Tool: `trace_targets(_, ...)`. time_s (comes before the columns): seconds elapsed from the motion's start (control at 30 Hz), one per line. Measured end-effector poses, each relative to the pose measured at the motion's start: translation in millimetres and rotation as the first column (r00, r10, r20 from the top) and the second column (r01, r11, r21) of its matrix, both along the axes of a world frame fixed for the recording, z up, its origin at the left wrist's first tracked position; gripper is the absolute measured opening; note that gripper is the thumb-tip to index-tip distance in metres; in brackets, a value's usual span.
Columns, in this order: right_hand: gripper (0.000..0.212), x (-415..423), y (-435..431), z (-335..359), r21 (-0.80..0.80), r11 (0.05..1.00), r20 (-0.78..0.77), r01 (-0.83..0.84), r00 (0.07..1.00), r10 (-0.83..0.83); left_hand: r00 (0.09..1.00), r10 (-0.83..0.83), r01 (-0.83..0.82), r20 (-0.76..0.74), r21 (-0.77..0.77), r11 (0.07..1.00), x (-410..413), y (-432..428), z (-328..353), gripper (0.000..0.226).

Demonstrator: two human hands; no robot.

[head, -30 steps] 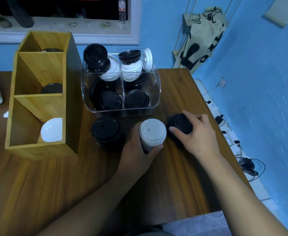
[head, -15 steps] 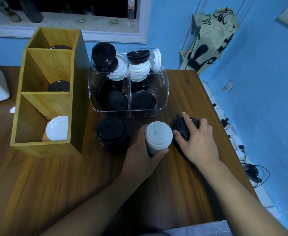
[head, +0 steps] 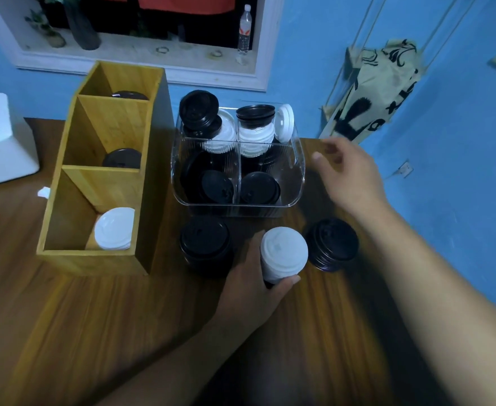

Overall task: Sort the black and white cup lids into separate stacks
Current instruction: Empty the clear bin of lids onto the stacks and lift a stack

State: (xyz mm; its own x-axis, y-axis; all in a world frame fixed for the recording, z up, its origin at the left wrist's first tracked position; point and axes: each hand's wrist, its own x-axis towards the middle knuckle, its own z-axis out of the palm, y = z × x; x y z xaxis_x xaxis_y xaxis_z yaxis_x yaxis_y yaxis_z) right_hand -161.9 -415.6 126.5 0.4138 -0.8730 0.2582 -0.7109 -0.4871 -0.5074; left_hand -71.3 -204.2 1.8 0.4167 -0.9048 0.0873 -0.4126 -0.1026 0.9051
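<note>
Lifted off the right black stack (head: 331,244), the right hand (head: 349,174) now hovers by the clear bin (head: 296,177), fingers loosely spread and holding nothing. The left hand (head: 252,288) grips the white stack (head: 283,254) of ridged lids, which stands on the table (head: 94,317) between that stack and the left black stack (head: 205,244): three stacks in all.
</note>
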Motion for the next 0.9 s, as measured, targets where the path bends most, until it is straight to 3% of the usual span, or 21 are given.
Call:
trace_targets(0.23,0.05,82.7,-63.1,19.7,0.027,0.998,0.017,-0.059,0.998,0.058,1.0,0.006,-0.006,0.009,0.003,1.0,-0.6,0.0,-1.5,0.088)
trace_targets(0.37,0.033,97.4,-78.5,14.8,0.036,0.999,0.037,-0.011,0.999,0.009,1.0,0.004,-0.004,0.011,0.023,1.0,-0.6,-0.6,-3.2,0.094)
trace_targets(0.47,0.019,99.7,-81.3,14.8,0.142,0.99,0.196,0.001,0.98,-0.029,1.0,-0.004,0.004,0.011,0.022,1.0,0.4,-0.6,-3.8,0.095)
trace_targets(0.57,0.021,86.5,-68.9,27.6,0.286,0.958,0.452,-0.027,0.885,-0.11,1.0,-0.002,0.002,0.01,0.011,1.0,0.5,-0.6,-3.4,0.094)
trace_targets(0.7,0.023,31.8,-13.9,36.3,0.444,0.881,0.717,-0.162,0.655,-0.24,1.0,0.011,-0.011,0.017,-0.002,1.0,0.4,-0.7,-3.0,0.091)
trace_targets(0.9,0.02,-70.9,105.4,-10.0,0.651,0.738,0.694,-0.179,0.536,-0.481,1.0,0.012,-0.012,0.016,0.007,1.0,1.3,-2.3,-4.2,0.085)
